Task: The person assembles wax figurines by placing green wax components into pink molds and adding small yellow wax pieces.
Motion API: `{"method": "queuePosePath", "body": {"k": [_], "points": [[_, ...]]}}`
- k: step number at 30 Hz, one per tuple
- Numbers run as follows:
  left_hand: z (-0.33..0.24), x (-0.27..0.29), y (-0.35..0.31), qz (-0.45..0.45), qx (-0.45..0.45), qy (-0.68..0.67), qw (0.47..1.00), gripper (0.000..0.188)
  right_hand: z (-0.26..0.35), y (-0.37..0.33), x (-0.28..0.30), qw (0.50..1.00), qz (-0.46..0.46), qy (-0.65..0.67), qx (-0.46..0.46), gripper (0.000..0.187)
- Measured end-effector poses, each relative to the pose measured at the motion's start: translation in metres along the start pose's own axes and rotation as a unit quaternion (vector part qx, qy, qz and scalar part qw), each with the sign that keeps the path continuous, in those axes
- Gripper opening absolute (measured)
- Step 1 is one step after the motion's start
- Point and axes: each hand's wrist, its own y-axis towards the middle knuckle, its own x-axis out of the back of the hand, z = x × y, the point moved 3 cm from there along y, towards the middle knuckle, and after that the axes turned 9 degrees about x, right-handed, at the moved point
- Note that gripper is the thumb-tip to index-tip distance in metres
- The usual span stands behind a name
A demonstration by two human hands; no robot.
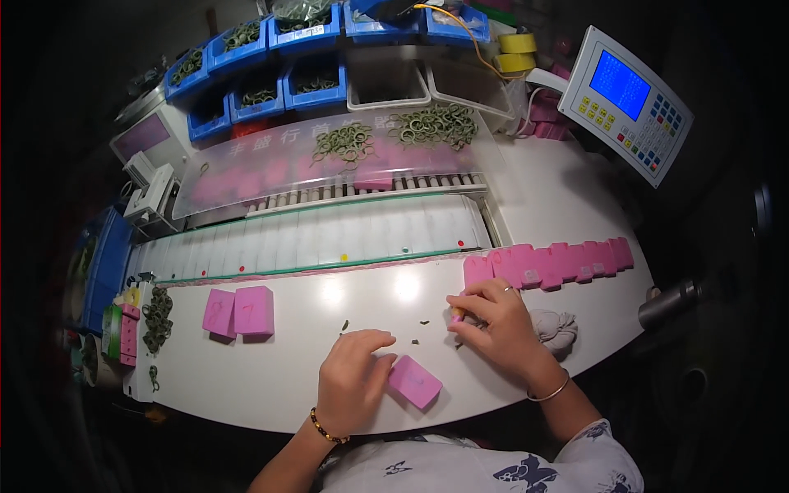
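On the white tabletop, a pink block lies at an angle close to the front edge. My left hand rests just left of that block, thumb and fingers apart, holding nothing that I can see. Further right, my right hand pinches a small yellow-and-pink piece between thumb and fingers; its kind is too small to make out. A few tiny dark green bits lie between the two hands. Beside the right wrist sits a crumpled grey cloth.
Two pink blocks stand at left, by a pile of dark green rings. A row of pink blocks runs along the right. Behind are a white segmented conveyor, ring heaps, blue bins and a control panel.
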Motion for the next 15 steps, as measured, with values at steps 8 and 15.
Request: {"method": "queuePosePath", "body": {"k": [8,15], "points": [[0.014,0.013,-0.002,0.047,-0.004,-0.005,0.999,0.022,0.003,-0.013,0.02,1.0,-0.005,-0.02,0.0,0.025],[0.009,-0.017,0.008,0.173,-0.034,-0.102,0.979,0.017,0.022,-0.003,0.027,0.995,-0.067,-0.052,0.055,0.032]]}}
